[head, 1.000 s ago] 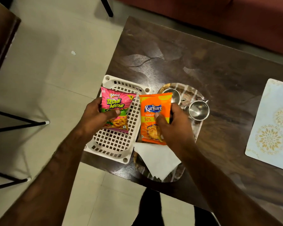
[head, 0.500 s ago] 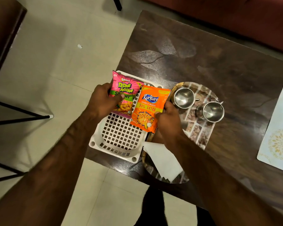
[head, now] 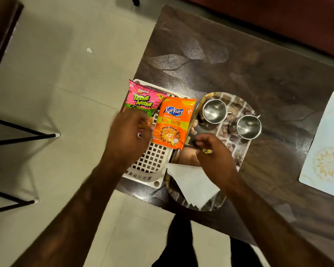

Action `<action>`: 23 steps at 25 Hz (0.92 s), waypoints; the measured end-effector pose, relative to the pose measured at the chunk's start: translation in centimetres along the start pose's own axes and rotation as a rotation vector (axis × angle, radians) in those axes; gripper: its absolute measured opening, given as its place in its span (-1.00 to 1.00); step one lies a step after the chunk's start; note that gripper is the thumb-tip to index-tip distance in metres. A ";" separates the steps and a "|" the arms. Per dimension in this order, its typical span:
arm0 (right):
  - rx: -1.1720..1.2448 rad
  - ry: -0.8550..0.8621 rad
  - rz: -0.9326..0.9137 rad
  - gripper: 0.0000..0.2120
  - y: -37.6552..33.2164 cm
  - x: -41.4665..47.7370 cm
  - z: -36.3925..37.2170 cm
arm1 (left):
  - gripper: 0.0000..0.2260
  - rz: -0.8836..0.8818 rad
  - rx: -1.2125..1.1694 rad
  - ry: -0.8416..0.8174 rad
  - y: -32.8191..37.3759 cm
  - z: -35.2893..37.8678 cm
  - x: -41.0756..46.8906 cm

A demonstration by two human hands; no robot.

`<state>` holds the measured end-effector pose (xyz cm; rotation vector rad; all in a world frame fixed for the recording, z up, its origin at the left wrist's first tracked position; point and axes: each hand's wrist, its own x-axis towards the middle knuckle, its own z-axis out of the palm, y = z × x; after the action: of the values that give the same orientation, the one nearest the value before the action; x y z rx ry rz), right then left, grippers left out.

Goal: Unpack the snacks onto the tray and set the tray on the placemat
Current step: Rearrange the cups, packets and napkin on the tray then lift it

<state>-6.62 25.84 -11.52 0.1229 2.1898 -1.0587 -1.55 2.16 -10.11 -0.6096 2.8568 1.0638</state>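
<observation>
A pink snack packet (head: 143,99) lies across the far end of the white lattice basket (head: 152,160). An orange snack packet (head: 172,122) lies beside it, with its right edge over the rim of the oval patterned tray (head: 237,149). My left hand (head: 129,135) is blurred and hovers over the pink packet's near end with the fingers loose. My right hand (head: 214,157) is over the tray, its fingers pinched on a small dark packet (head: 200,139) with a yellow label. The pale placemat (head: 326,143) lies at the table's right edge.
Two steel cups (head: 214,110) (head: 248,127) stand at the tray's far end, and a folded white napkin (head: 191,184) lies at its near end. The dark wooden table (head: 220,60) ends just left of the basket. Black chair legs (head: 23,137) stand on the tiled floor at left.
Both hands let go of the pink and orange packets, which now lie on the basket. My left hand drew back, and my right hand moved onto the tray and pinched a small dark packet.
</observation>
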 end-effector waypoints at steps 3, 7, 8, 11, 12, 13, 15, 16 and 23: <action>-0.565 -0.205 -0.106 -0.56 2.9 -0.9 -2.3 | -0.89 0.122 -0.042 -0.341 2.6 3.4 -4.2; -0.897 -0.316 -0.169 -0.42 4.2 -1.2 -2.3 | -0.70 0.110 0.106 -0.518 3.8 7.7 -6.6; -0.938 -0.328 -0.191 -0.43 4.3 -1.1 -2.2 | -0.69 0.146 0.204 -0.520 4.0 8.3 -6.8; -1.031 -0.347 -0.208 -0.53 4.0 -0.9 -1.7 | -0.71 0.230 0.388 -0.500 4.5 9.0 -6.6; -1.025 -0.349 -0.208 -0.57 4.0 -0.8 -1.6 | -0.70 0.252 0.409 -0.507 4.6 8.9 -6.4; -0.999 -0.360 -0.211 -0.59 4.1 -0.9 -1.7 | -0.68 0.287 0.420 -0.532 4.8 8.8 -6.2; -0.848 -0.418 -0.200 -0.61 4.1 -0.9 -2.3 | -0.61 0.348 0.390 -0.625 5.1 8.8 -6.1; -0.727 -0.447 -0.186 -0.62 4.0 -1.0 -2.8 | -0.57 0.325 0.325 -0.686 5.4 8.8 -6.1; -0.191 -0.043 -0.130 -0.44 5.2 -1.4 -6.4 | -0.80 -0.240 -0.340 -0.766 4.8 7.2 -5.1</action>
<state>-7.15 34.19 -11.30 -0.1289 2.2710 -0.9068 0.64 11.79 -11.76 -0.4129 1.9245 1.3702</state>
